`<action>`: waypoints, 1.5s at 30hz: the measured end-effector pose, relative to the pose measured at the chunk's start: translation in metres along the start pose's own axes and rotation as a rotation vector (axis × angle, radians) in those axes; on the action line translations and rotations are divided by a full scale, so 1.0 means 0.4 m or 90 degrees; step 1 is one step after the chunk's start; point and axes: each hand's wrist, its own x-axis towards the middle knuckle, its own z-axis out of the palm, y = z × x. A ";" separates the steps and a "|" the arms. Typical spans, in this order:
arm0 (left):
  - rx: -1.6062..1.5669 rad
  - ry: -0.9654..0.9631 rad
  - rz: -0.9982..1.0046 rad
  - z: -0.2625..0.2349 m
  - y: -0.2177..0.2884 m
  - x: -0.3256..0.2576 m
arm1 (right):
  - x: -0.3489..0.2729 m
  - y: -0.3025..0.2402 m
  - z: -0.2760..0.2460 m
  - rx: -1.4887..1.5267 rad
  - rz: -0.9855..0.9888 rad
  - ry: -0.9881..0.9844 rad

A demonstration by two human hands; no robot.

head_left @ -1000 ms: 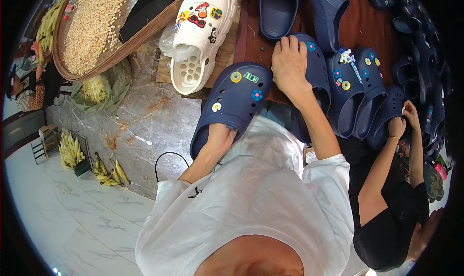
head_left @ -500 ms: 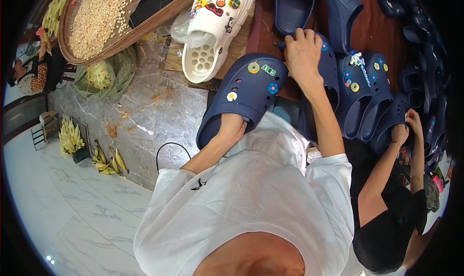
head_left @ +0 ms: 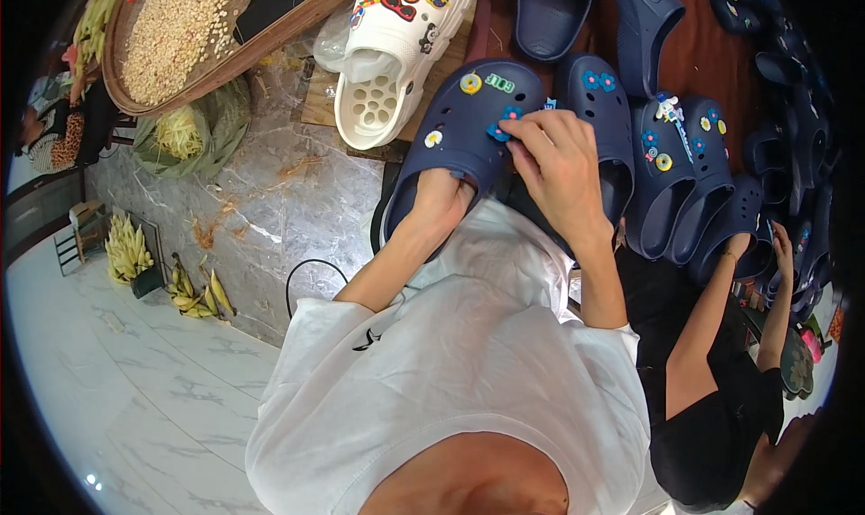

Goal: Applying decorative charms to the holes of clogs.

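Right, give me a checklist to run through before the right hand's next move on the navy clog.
1. Left hand inside the navy clog: ok, though its fingers are hidden.
2. Right hand at the lower blue flower charm: ok, thumb and finger pinched by it.
3. That charm fully seated in a hole: cannot tell, its underside is hidden.
4. Daisy charm and doughnut charm on the clog: ok.
5. Right hand clear of the white clog: ok, they are apart.
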 end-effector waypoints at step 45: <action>0.146 0.050 0.093 -0.024 -0.016 -0.153 | -0.123 0.008 0.031 0.937 0.557 -0.194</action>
